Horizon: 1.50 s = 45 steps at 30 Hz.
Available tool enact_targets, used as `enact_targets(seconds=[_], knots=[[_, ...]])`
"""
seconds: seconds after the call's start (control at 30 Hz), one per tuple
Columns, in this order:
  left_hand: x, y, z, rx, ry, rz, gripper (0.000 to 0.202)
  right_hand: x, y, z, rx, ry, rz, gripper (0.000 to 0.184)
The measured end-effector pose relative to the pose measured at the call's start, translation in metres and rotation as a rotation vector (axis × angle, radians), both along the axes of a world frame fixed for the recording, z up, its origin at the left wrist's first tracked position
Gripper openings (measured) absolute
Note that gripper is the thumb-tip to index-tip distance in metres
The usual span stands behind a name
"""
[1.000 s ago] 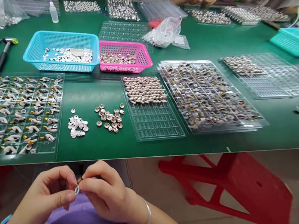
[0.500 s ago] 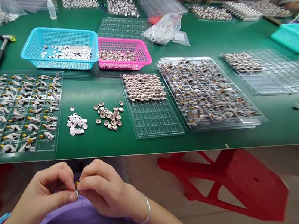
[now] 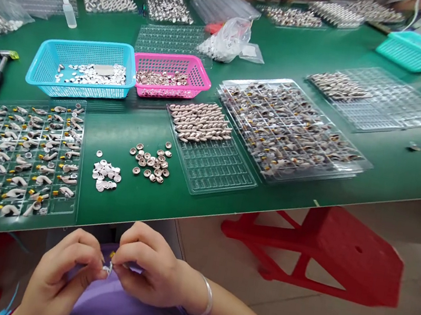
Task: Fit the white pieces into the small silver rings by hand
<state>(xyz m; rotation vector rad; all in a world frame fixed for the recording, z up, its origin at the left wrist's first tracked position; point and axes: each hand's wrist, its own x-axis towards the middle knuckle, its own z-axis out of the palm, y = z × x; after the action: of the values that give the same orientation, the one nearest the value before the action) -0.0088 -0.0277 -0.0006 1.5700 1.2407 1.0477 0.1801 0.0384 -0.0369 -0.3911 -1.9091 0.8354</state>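
Two-handed hold on a small part (image 3: 108,269), bottom of the frame, left of centre.
From my remote seat I see the left hand (image 3: 67,268) and the right hand (image 3: 155,266) meet before a purple shirt (image 3: 111,301); both grips are narrow, fingertips pinched on the part, which shows white at the left and a yellow bit by the right. Fingers hide the remainder from me. Above them, on the green table (image 3: 123,202), lie white discs (image 3: 106,175) and, just to their right, brown cups (image 3: 149,163). A tray (image 3: 62,206) of curved pieces (image 3: 10,210) occupies the lower left; a half-filled tray (image 3: 219,167) lies near mid-frame. In the upper left, a blue basket (image 3: 85,92) stands just beside a pink basket (image 3: 195,89).
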Motion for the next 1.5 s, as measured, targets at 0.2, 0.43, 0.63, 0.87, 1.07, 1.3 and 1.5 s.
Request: enact_targets(seconds=[0.2, 0.43, 0.63, 0.87, 1.07, 1.3, 1.5], knots=[[0.0, 0.005, 0.001, -0.065, -0.034, 0.048, 0.015, 0.002, 0.0, 0.002, -0.017, 0.025, 0.018, 0.005], [0.001, 0.014, 0.004, -0.44, -0.185, -0.012, 0.017, 0.003, 0.004, 0.0, -0.022, -0.022, 0.129, 0.008], [-0.001, 0.01, 0.002, -0.518, -0.216, -0.027, 0.017, 0.003, 0.01, 0.0, -0.02, -0.05, 0.121, 0.004], [0.003, 0.014, 0.001, -0.67, -0.361, 0.051, 0.025, 0.002, 0.01, 0.007, 0.051, -0.025, 0.015, 0.012], [0.009, 0.018, 0.009, -0.737, -0.464, 0.125, 0.028, 0.0, 0.012, 0.01, 0.225, -0.054, -0.012, 0.015], [0.014, 0.021, 0.008, -0.785, -0.534, 0.144, 0.029, 0.001, 0.012, 0.002, 0.274, -0.065, 0.007, 0.017], [0.02, 0.017, 0.018, -0.732, -0.46, 0.251, 0.027, 0.003, 0.009, -0.003, 0.259, -0.059, -0.047, 0.017]])
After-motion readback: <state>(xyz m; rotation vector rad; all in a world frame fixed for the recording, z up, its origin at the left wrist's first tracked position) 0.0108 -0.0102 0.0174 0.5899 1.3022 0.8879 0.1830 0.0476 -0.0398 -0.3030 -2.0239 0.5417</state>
